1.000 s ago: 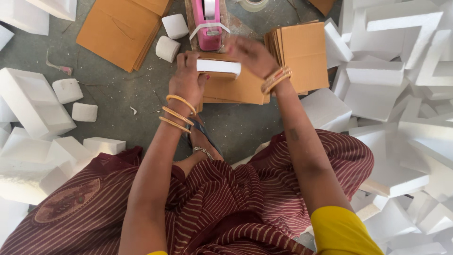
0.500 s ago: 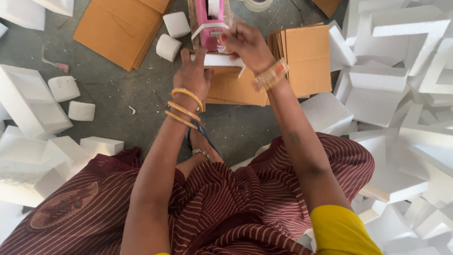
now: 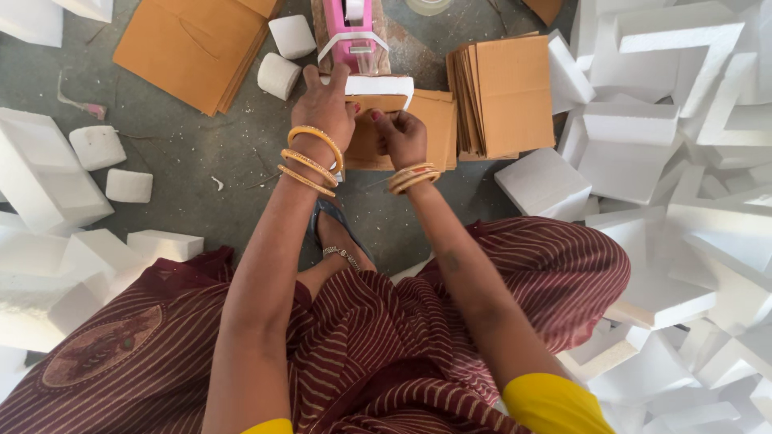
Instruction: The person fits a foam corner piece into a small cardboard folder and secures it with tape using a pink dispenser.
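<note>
Both hands, left hand (image 3: pixel 323 103) and right hand (image 3: pixel 400 137), grasp a white foam block (image 3: pixel 379 85) against a cardboard piece (image 3: pixel 376 104) by the pink tape dispenser (image 3: pixel 354 36).

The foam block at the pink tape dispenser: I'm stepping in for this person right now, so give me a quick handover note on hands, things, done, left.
Left hand grips the white foam block with a brown cardboard piece under it, held against the pink tape dispenser. Right hand pinches the cardboard's lower edge.
Cardboard stacks lie on the floor just right of the hands, loose foam pieces further right.
Done: block and cardboard are together at the dispenser.
Left: no tape shows on them yet.
</note>
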